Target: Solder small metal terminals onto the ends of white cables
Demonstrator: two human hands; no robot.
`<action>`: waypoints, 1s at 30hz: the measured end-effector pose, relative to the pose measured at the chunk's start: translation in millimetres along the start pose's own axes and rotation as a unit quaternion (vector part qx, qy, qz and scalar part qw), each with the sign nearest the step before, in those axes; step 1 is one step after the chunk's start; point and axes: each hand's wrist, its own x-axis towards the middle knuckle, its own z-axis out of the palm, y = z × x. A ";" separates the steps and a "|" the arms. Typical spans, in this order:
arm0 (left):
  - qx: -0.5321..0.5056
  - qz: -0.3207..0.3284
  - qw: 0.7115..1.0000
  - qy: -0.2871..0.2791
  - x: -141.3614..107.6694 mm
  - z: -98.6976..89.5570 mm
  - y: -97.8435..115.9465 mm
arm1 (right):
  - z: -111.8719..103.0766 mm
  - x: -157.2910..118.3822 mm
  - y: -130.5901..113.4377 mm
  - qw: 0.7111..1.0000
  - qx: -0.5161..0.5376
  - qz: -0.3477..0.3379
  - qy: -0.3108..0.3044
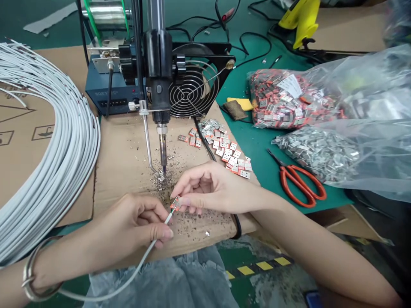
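Note:
Between thumb and fingers, my left hand [146, 222] pinches a white cable [141, 262] close to its stripped end. My right hand [212, 188] grips a small USB connector [175, 202] with a red-orange board, right at that cable end. Thin coloured wires meet the board; whether they are joined to it I cannot tell. Just above my hands, a soldering iron [163, 149] hangs upright in a stand, its tip over bits of solder. A thin metal feed tube [148, 143] ends beside the tip.
Loose USB connectors [229, 149] lie behind my right hand. Red-handled scissors [302, 186] and bags of connectors [289, 100] and metal shells [321, 152] sit to the right. A cable bundle [77, 141] curves at left. A fan [189, 85] and solder spool [107, 16] stand behind.

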 end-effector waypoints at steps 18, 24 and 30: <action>0.139 0.145 0.964 0.173 0.8 -16.2 11.0 | 10.2 9.2 4.3 0.991 0.031 0.000 0.134; 0.138 0.159 0.959 0.188 3.4 -18.0 11.1 | 10.6 10.0 4.7 0.989 0.031 -0.003 0.147; 0.116 0.167 0.961 0.186 5.1 -18.0 8.7 | 11.0 9.6 3.7 0.988 0.031 -0.006 0.152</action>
